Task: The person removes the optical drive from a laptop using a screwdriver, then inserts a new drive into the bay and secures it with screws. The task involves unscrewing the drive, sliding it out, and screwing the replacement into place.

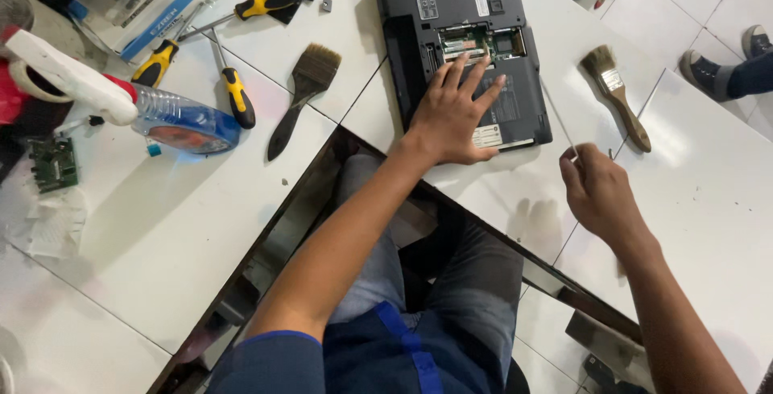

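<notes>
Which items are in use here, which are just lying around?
In use: laptop under left hand; thin rod in right hand.
Lying about: black brush, tan brush, screwdrivers, spray bottle, circuit board.

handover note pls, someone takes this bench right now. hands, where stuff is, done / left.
Left hand: flat on the upturned laptop, fingertips at the open compartment, holding nothing.
Right hand: pinched on a thin rod-like tool, tip pointing toward the laptop.
Nearby: wooden-handled brush right of the laptop, black brush left of it, three yellow-handled screwdrivers and a spray bottle further left.
Done: bottom compartment is uncovered, boards exposed.
Left: the rest of the base looks closed.
</notes>
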